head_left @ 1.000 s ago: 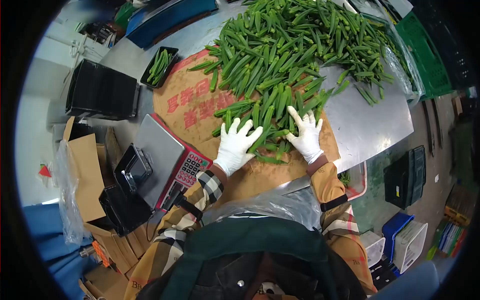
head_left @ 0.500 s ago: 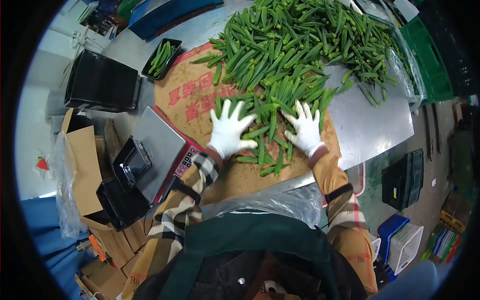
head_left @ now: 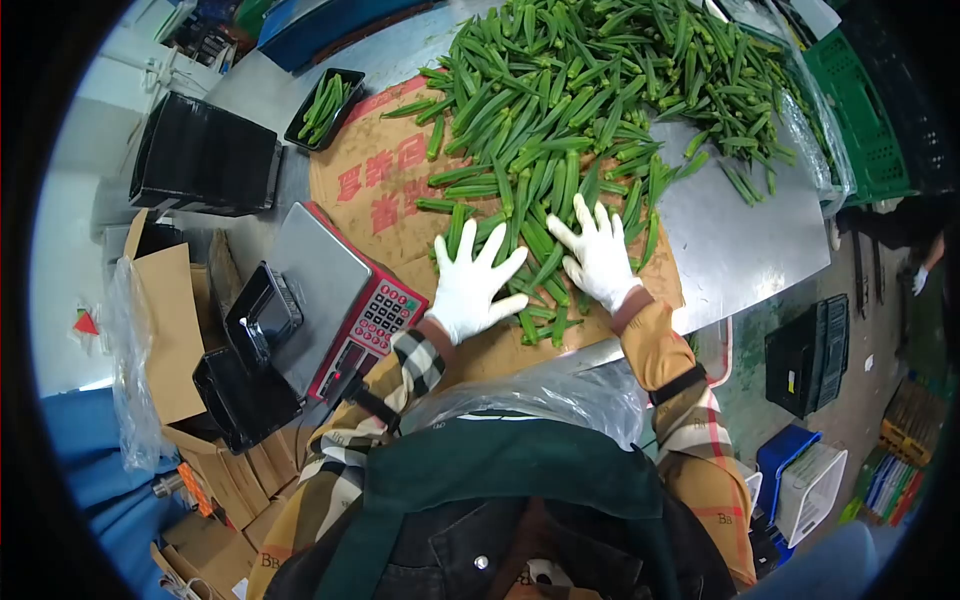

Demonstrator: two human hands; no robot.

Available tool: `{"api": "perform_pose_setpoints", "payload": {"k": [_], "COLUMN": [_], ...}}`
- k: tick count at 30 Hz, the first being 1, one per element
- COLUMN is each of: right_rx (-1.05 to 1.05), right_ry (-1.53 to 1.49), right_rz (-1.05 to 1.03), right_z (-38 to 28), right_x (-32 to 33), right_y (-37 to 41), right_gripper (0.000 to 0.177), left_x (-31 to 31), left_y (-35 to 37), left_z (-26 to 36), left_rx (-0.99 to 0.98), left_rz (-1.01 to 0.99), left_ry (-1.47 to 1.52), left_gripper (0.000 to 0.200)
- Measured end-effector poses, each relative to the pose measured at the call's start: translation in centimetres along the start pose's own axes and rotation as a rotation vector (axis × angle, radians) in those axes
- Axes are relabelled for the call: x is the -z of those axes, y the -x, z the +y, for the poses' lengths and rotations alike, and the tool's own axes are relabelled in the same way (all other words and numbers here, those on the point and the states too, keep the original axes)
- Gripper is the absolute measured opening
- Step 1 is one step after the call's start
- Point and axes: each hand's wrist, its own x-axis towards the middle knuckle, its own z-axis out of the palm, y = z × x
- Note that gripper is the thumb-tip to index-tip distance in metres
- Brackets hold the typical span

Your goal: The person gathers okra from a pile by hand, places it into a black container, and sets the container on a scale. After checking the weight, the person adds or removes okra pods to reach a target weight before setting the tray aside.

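My left hand (head_left: 472, 285), in a white glove, is spread over the cardboard (head_left: 380, 215) at the lower left of the loose okra, its fingertips near some pods. My right hand (head_left: 598, 250), also gloved in white, has its fingers apart and touches the okra on its side. Between the hands lie several green pods. A large heap of okra (head_left: 560, 80) covers the back of the cardboard and part of the metal table (head_left: 740, 260). A black tray (head_left: 324, 110) holding some okra stands at the back left.
A red-edged scale (head_left: 325, 290) with black trays (head_left: 263, 315) on it is at my left. Beyond are a black container (head_left: 205, 158) and a cardboard box (head_left: 165, 330). A green crate (head_left: 855, 120) stands back right. A person's gloved hand (head_left: 920, 280) shows at far right.
My left hand has moved slightly right and down, and my right hand slightly left. Pods around them have shifted. More of the scale's keypad shows. Another person has come into view at far right.
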Motion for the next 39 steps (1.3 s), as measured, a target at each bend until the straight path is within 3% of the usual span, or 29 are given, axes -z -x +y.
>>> {"api": "perform_pose_setpoints", "payload": {"k": [3, 6, 9, 10, 11, 13, 14, 15, 17, 20, 23, 25, 27, 29, 32, 35, 36, 37, 39], "right_rx": [0.075, -0.014, -0.134, -0.134, -0.158, -0.208, -0.157, -0.21, -0.313, -0.445, -0.437, -0.43, -0.426, -0.438, -0.461, -0.437, -0.441, -0.445, -0.534], "right_ry": [0.047, 0.041, -0.045, -0.056, -0.155, -0.352, -0.326, -0.388, -0.508, -0.555, -0.505, -0.464, -0.586, -0.651, -0.648, -0.624, -0.631, -0.64, -0.715], "right_rz": [-0.086, -0.005, 0.139, 0.239, 0.238, 0.233, 0.302, 0.286, 0.255, 0.131, 0.101, 0.054, 0.041, 0.024, 0.013, 0.063, 0.081, 0.097, 0.097], "right_z": [-0.1, -1.4, -2.1, -2.5, -3.1, -3.9, -4.2, -4.6, -5.5, -6.5, -6.0, -5.7, -5.2, -5.2, -5.9, -5.8, -5.8, -5.9, -6.0], "right_x": [0.0, 1.1, 0.4, -0.1, -0.5, -1.2, -1.7, -2.2, -2.8, -3.6, -5.3, -5.1, -5.1, -4.2, -3.1, -3.5, -3.6, -3.6, -3.8], "right_y": [4.2, 7.2, 9.8, 10.7, 11.6, 12.9, 13.0, 13.1, 12.8, 11.3, 10.6, 10.4, 10.7, 10.7, 11.2, 11.5, 11.5, 11.5, 11.2], "right_gripper": [0.069, 0.064, 0.056, 0.05, 0.048, 0.043, 0.039, 0.04, 0.041, 0.051, 0.057, 0.055, 0.052, 0.049, 0.046, 0.044, 0.043, 0.042, 0.04], "left_x": [0.5, 0.3, -0.1, 0.2, -0.9, -2.6, -3.1, -3.9, -3.9, -3.0, -3.0, -3.6, -3.4, -3.3, -5.2, -3.1, -3.3, -3.2, -2.7], "left_y": [4.0, 8.0, 11.8, 12.8, 14.0, 16.2, 16.8, 17.5, 18.5, 18.3, 15.1, 12.1, 9.5, 7.3, 4.9, 3.5, 3.2, 3.2, 2.7], "left_z": [1.5, 1.8, 1.1, 0.8, 0.3, -0.2, -0.9, -0.7, -1.1, -0.5, 0.6, 0.8, 0.2, -0.1, -0.7, -1.1, -1.8, -2.0, -3.1], "left_rx": [0.021, -0.005, 0.064, 0.154, 0.23, 0.473, 0.598, 0.716, 0.839, 0.844, 0.656, 0.729, 0.854, 0.838, 0.576, 0.559, 0.56, 0.423, 0.407], "left_rz": [-0.013, -0.11, 0.006, 0.086, 0.265, 0.409, 0.376, 0.49, 0.475, 0.396, 0.506, 0.43, 0.156, 0.151, 0.364, 0.088, 0.105, 0.412, 0.419], "left_ry": [-0.003, 0.095, 0.288, 0.363, 0.443, 0.677, 0.713, 1.065, 1.237, 1.035, 0.741, 0.842, 0.796, 0.566, 0.629, 0.871, 0.863, 0.549, 0.297], "left_gripper": [0.08, 0.078, 0.066, 0.057, 0.044, 0.034, 0.031, 0.028, 0.025, 0.022, 0.022, 0.027, 0.043, 0.044, 0.039, 0.032, 0.027, 0.022, 0.018]}}
